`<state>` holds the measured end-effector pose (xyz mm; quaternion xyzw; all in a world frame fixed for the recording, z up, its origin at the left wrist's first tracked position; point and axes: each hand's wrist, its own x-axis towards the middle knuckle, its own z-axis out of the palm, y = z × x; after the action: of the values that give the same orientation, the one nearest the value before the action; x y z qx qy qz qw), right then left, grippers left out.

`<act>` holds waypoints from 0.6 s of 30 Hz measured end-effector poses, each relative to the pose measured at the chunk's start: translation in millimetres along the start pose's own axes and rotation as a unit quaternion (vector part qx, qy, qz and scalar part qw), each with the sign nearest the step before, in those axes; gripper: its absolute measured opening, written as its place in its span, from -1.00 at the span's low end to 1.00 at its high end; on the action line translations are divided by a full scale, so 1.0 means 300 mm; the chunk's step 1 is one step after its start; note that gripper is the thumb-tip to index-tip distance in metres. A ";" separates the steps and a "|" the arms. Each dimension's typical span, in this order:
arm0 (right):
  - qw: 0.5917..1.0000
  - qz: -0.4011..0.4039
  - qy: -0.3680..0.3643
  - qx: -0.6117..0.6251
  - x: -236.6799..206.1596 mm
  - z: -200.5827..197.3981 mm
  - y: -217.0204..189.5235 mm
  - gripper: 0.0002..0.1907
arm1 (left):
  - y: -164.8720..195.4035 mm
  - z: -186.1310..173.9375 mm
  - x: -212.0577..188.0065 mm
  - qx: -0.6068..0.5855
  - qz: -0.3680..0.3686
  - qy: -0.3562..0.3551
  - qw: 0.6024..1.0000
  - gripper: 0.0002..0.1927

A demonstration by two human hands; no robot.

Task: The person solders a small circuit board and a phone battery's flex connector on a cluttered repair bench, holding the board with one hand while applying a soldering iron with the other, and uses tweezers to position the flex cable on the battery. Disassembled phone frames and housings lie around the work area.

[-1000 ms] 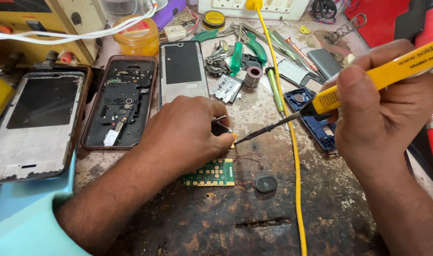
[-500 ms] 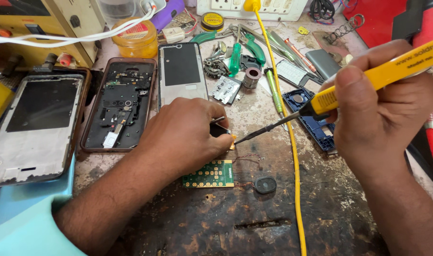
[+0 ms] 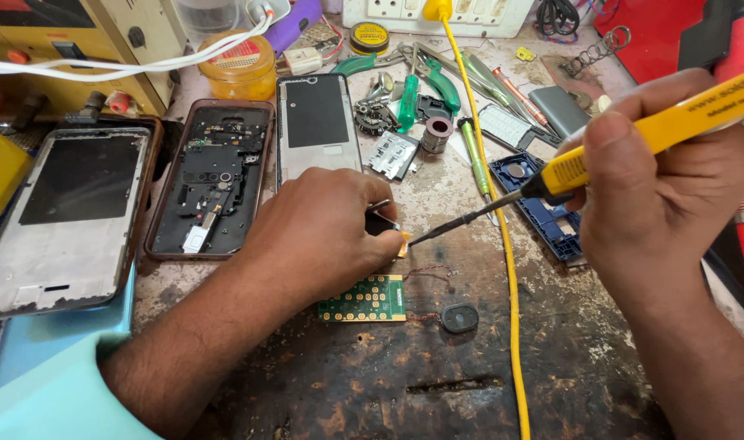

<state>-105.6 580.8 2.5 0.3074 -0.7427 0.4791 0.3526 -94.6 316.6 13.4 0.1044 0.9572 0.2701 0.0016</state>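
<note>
My left hand [image 3: 315, 232] rests on the worn bench with its fingers pinched on a small orange-tipped part [image 3: 403, 243]. A thin metal tip [image 3: 380, 205] sticks out above the fingers. Just below the hand lies a green circuit board [image 3: 364, 299]. Thin wires [image 3: 433, 273] run from the board to a small round black speaker [image 3: 460, 318]. My right hand [image 3: 665, 187] grips a yellow-handled soldering iron [image 3: 632, 134]. The iron's dark tip [image 3: 416, 239] touches the small part at my left fingertips.
An opened phone back [image 3: 209, 175], a phone frame [image 3: 319, 122] and a screen assembly [image 3: 62, 212] lie to the left. A yellow cable [image 3: 510, 310] runs down the bench. A blue housing [image 3: 535, 204], green-handled pliers [image 3: 437, 81], an orange jar [image 3: 237, 69] and a socket strip [image 3: 437, 12] crowd the back.
</note>
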 end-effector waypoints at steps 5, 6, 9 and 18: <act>0.999 -0.033 -0.011 0.005 0.014 0.004 0.004 -0.65 | 0.003 0.001 0.002 0.010 -0.004 -0.004 1.000 -0.74; 0.999 -0.033 -0.016 0.004 0.014 0.003 0.003 -0.65 | 0.004 0.001 0.001 0.007 -0.009 -0.007 1.000 -0.75; 1.000 -0.008 -0.003 -0.002 0.006 0.002 0.005 -0.63 | 0.000 -0.002 -0.002 0.004 -0.007 0.000 1.000 -0.75; 1.000 -0.002 -0.003 -0.002 -0.004 0.002 0.003 -0.63 | 0.001 0.001 -0.002 0.007 0.000 0.000 1.000 -0.75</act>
<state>-105.7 580.8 0.9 0.3100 -0.7442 0.4756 0.3519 -93.9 316.8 13.2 0.1041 0.9591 0.2633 0.0009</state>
